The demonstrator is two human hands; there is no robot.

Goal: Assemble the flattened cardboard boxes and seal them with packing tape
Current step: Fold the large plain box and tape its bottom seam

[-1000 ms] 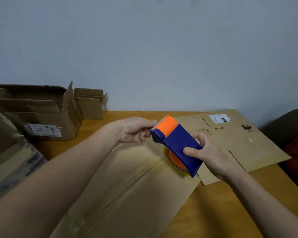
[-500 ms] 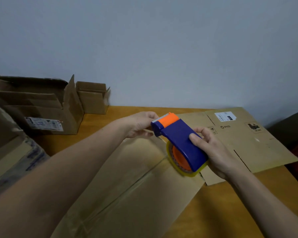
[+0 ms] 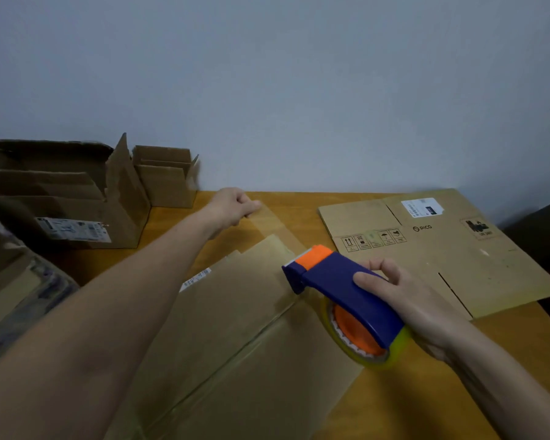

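Tape dispenser (image 3: 346, 293), centre right: right hand (image 3: 404, 300) is gripping its blue body. Left hand (image 3: 232, 206), upper centre, is pinching the clear tape strip (image 3: 273, 223) taut, likely for sealing the flattened cardboard box (image 3: 235, 328) seam, lower centre.

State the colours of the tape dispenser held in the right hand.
The tape dispenser is dark blue with orange parts, as the head view shows.

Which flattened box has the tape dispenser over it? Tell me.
The plain near box, beneath the tape dispenser; the PICO-printed box lies farther right.
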